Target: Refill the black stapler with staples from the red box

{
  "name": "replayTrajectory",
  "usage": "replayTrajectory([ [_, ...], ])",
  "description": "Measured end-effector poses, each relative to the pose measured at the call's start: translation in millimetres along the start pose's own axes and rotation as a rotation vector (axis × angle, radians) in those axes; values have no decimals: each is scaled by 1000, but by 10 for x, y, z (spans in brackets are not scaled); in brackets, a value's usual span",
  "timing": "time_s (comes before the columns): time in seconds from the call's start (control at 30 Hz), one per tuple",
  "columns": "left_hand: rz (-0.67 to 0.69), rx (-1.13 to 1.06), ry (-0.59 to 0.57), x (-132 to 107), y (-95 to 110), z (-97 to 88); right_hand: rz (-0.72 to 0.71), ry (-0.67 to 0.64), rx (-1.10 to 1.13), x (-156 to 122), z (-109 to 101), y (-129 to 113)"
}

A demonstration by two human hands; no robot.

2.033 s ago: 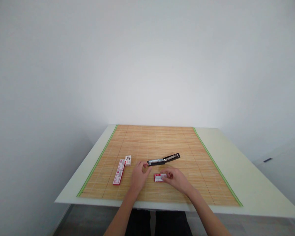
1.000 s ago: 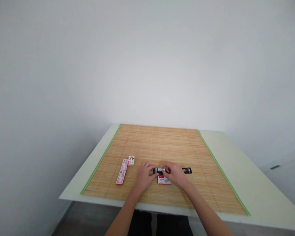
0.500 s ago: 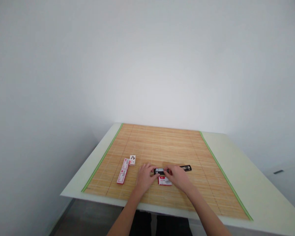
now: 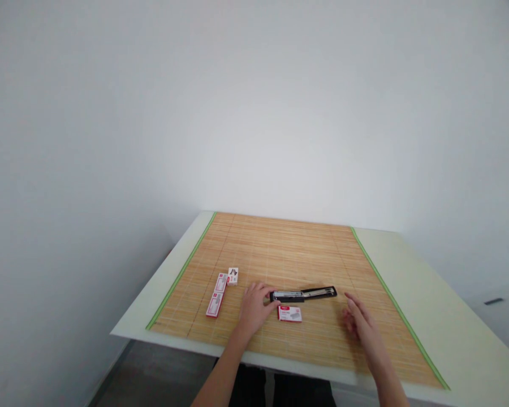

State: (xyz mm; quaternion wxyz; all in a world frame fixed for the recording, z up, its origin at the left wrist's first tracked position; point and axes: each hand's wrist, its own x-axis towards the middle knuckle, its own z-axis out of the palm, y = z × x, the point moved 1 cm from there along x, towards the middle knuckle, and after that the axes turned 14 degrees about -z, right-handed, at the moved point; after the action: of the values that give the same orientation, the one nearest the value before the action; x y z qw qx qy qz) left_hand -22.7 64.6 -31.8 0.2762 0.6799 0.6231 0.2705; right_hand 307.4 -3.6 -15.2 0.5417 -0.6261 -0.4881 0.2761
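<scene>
A black stapler (image 4: 287, 296) lies opened out flat on the bamboo mat, its metal staple channel exposed on the left half. My left hand (image 4: 254, 305) grips the stapler's left end between thumb and fingers. To the right of the stapler, above the mat, my right hand (image 4: 359, 321) is apart from everything, fingers loosely bent and spread, slightly blurred, with nothing visible in them. Just in front of the stapler sits a red and white staple box (image 4: 290, 314).
Two more red and white staple boxes (image 4: 217, 294) lie end to end left of my left hand. A small white box (image 4: 233, 276) with a stapler picture touches their far end. The green-edged bamboo mat (image 4: 280, 243) covers the white table (image 4: 411, 271), which meets a wall behind.
My right hand has let go of the stapler and moved right, uncovering its middle. My left hand stays at the stapler's left end. The view has shifted slightly.
</scene>
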Motion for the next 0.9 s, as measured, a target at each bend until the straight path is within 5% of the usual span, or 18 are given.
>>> replayTrajectory([
  [0.13, 9, 3, -5, 6, 9, -5, -36, -172, 179, 198, 224, -112],
  [0.33, -7, 11, -6, 11, 22, -10, -247, -445, 55, 617, 568, -548],
  [0.5, 6, 2, -9, 3, 36, -22, -415, -739, -183, 475, 1152, -831],
  [0.63, 10, 21, -9, 0, 58, -27, -532, -842, -410, 316, 1559, -905],
  [0.73, 16, 36, -1, -4, 68, -34, -539, -867, -446, 322, 1593, -900],
  [0.9, 12, 46, 1, -3, 60, -40, -604, -843, -352, 446, 1318, -834],
])
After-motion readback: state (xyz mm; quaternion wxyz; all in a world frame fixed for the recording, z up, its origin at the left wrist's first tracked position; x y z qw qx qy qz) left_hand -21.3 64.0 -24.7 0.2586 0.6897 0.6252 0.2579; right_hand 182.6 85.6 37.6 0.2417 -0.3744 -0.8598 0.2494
